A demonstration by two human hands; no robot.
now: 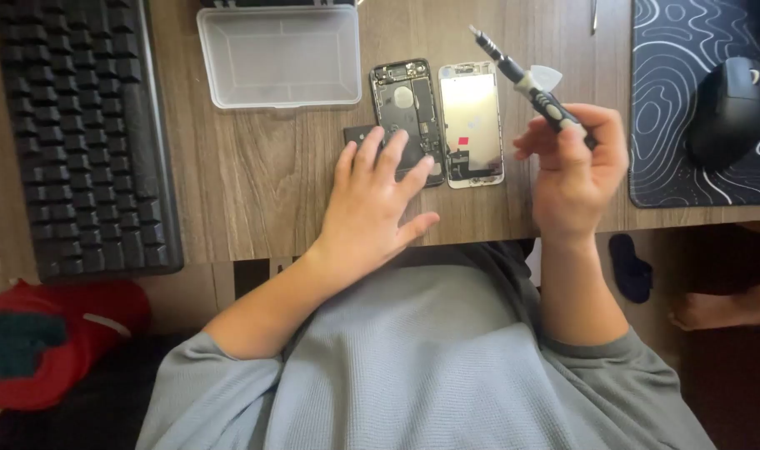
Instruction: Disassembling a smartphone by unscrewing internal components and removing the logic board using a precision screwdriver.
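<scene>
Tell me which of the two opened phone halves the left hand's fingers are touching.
The left hand rests its fingers on the dark phone body with exposed internals, not the pale screen panel beside it.

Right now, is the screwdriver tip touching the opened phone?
Apart. The head view shows the right hand holding the screwdriver raised, its tip over bare table beside the phone.

My left hand (372,204) lies flat on the wooden desk (255,183), fingertips touching the opened phone body (407,112) beside its detached screen (472,121), while my right hand (576,171) grips a precision screwdriver (526,83), tip raised.
</scene>
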